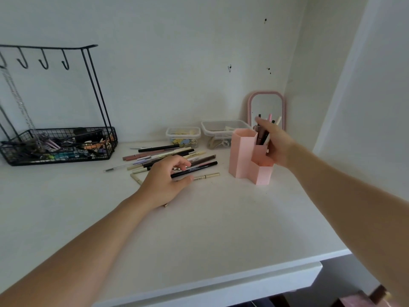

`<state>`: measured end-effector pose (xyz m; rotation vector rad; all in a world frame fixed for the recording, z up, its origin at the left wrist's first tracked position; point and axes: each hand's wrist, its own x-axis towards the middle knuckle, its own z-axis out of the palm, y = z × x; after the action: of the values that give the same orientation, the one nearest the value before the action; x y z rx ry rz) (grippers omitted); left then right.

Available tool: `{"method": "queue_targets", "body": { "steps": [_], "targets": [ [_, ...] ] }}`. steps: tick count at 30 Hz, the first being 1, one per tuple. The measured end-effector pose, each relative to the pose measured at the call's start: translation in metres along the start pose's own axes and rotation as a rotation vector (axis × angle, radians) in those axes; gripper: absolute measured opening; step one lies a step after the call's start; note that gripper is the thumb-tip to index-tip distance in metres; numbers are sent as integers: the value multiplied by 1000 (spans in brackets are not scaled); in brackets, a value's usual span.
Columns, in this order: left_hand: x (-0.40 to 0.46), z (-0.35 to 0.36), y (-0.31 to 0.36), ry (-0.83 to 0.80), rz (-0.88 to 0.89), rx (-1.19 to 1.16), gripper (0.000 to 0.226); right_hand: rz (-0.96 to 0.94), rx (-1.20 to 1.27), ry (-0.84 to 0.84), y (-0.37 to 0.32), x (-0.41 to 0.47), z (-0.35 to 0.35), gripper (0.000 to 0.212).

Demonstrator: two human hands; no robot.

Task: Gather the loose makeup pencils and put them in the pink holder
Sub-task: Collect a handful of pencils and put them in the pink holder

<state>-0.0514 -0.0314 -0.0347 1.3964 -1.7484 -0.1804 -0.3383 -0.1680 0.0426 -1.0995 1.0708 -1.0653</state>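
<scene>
Meanwhile the right hand (275, 144) grips a bundle of pencils (263, 135), lowering them into the pink holder (243, 156); left of the holder, the left hand (164, 180) pinches a black pencil (199, 168) from the loose pile (161, 157).

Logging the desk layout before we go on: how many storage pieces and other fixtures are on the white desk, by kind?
Pink hexagonal plastic holder: 1
Clear lidded plastic tubs: 2
Black wire basket rack with hooks: 1
Pink-framed mirror: 1
Total: 5
</scene>
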Motion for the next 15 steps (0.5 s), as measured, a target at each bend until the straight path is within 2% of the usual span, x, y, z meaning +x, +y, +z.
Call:
{"method": "queue_targets", "body": {
  "steps": [2, 4, 8, 11, 13, 15],
  "targets": [
    [0, 0, 0, 3, -14, -8, 28, -14, 3, -78, 0, -5, -7, 81],
    [0, 0, 1, 6, -20, -12, 28, -36, 14, -165, 4, -7, -14, 88],
    [0, 0, 3, 14, -35, -10, 28, -26, 175, -320, 24, -11, -26, 58],
    [1, 0, 2, 42, -63, -4, 28, 10, 248, -335, 39, -12, -26, 38],
    [0, -2, 2, 54, -86, 12, 29, -14, 144, -286, 42, -12, -20, 35],
    [0, -3, 3, 56, -92, 27, 31, -64, 34, -236, 45, -10, -13, 40]
  ]
}}
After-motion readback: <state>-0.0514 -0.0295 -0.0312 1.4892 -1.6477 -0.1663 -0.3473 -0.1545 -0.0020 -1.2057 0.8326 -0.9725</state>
